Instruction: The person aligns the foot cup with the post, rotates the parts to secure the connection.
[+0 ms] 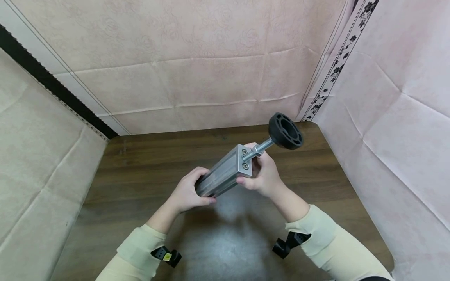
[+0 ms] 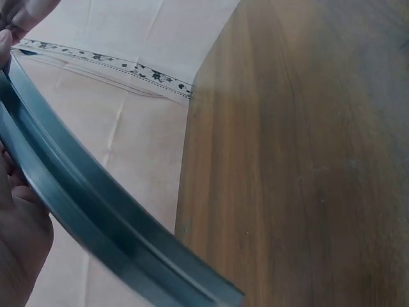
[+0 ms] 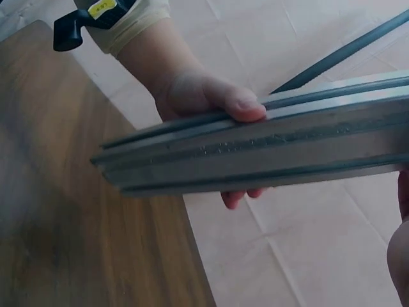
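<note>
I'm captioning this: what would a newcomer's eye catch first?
Probably the round black foot on a metal rod, right of centre in the head view. Next, the grey metal profile, held over the wooden table, the left hand at its lower end, the right hand near the rod.

The bench (image 1: 140, 164) had a brown wood-grain top, its streaks running from side to side in the head view. Its far right corner was rounded, and so was the near right one. A pale patch of glare (image 1: 230, 242) spread over the near middle, with soft dark shadows (image 1: 202, 218) falling beside it. Small faint marks (image 1: 122, 150) showed near the far left corner, too slight to identify.
</note>
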Demonstrator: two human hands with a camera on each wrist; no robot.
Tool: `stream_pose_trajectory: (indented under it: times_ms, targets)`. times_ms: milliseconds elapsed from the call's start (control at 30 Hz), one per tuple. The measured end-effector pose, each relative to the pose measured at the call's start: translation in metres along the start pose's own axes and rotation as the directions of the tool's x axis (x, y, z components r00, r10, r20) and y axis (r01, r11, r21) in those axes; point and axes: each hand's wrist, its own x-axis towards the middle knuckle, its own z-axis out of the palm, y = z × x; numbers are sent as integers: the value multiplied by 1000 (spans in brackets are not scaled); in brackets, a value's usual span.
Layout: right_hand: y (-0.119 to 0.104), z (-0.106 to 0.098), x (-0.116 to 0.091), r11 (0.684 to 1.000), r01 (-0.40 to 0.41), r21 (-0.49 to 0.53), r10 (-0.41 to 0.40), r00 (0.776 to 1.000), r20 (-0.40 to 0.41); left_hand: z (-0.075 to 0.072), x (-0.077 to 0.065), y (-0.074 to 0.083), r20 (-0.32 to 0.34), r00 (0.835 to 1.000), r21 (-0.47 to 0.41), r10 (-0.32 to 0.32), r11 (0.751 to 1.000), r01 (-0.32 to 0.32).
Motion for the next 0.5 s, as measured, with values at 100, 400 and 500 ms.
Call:
stream_pose_trajectory:
  times_ms: [100,400,500]
  targets:
    - [4,-3,-3,999,-33,-7,33,999,5,-2,-1,-2,-2,1000,14,-7,1000,7]
    - [12,-8,-11,997,-79,15,78,996,42,-6,-4,-6,-3,999,54,-35,998,35]
    - [14,-9,-13,996,-92,5,91,994,53,-7,-6,-7,-10,999,66,-33,997,34]
